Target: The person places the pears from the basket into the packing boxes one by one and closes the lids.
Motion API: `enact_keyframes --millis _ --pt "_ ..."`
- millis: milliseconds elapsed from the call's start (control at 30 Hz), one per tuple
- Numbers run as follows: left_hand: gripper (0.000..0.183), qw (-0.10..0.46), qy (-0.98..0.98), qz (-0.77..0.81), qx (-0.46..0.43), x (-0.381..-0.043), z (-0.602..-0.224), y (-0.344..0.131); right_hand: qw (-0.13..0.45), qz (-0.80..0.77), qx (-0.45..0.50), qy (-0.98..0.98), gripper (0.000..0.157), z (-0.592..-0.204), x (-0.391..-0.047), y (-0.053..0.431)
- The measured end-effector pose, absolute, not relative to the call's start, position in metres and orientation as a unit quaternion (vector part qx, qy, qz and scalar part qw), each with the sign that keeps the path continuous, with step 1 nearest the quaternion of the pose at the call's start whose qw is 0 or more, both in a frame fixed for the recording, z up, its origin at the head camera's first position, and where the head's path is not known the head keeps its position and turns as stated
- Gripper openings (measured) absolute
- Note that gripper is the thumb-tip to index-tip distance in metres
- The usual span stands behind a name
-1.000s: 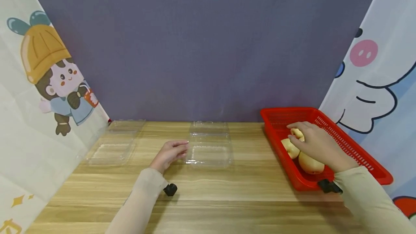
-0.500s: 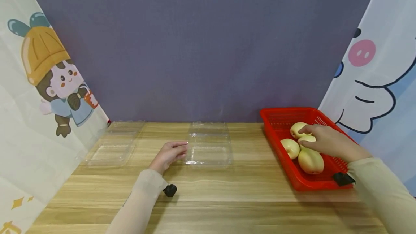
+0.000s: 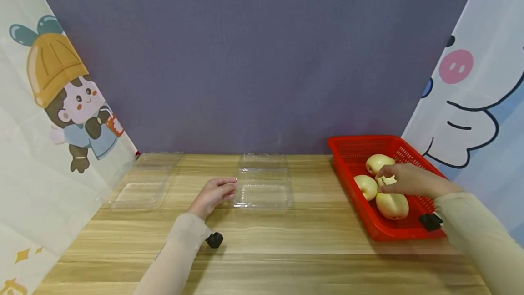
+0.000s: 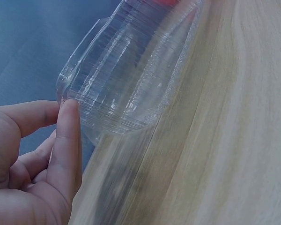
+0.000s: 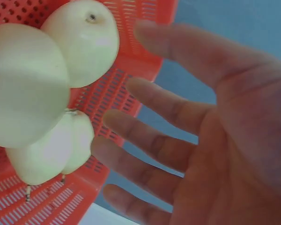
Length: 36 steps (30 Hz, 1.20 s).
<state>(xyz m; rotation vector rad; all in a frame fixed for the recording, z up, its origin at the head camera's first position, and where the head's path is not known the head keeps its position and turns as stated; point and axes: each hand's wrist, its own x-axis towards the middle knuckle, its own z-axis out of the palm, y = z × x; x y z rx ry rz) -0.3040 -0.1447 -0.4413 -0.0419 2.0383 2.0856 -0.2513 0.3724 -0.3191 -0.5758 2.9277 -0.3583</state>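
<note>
In the left wrist view my left hand [image 4: 37, 164] pinches the raised rim of a clear plastic clamshell box [image 4: 117, 79] between thumb and finger. Seen from the head, this hand [image 3: 214, 195] is at the left edge of that box [image 3: 264, 192], which lies with its lid folded back. My right hand [image 3: 417, 181] hovers over the red plastic basket [image 3: 370, 226] on the right, partly covering one of several pale yellow pears [image 3: 392, 206]. Its fingers are spread and loosely bent in the right wrist view, apart from the nearest pears [image 5: 82, 44], with nothing held.
A second clear plastic box [image 3: 139, 192] lies opened out at the left of the wooden table [image 3: 286, 258]. A grey cloth [image 3: 262, 58] hangs behind the table. Printed cloths stand on both sides, the right one close to the basket.
My right hand has drawn back to the right over the basket, uncovering more of the pears, then dipped slightly. My left hand stays at the box edge.
</note>
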Motion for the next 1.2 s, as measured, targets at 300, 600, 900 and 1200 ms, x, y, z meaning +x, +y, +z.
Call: enact_keyframes --millis 300,600,900,1200 --pt "0.039 0.113 0.690 0.715 -0.013 -0.304 -0.441 -0.144 0.126 -0.139 -0.181 0.965 0.047 -0.326 -0.253 0.379" --pt "0.039 0.111 0.692 0.714 -0.015 -0.304 -0.441 -0.145 0.180 -0.126 -0.166 0.961 0.049 -0.325 -0.260 0.385" --pt "0.038 0.108 0.694 0.712 -0.015 -0.302 -0.442 -0.144 0.270 -0.188 -0.119 0.937 0.059 -0.326 -0.266 0.387" --pt "0.038 0.111 0.697 0.709 -0.014 -0.302 -0.442 -0.144 0.314 -0.200 -0.048 0.927 0.075 -0.334 -0.264 0.380"
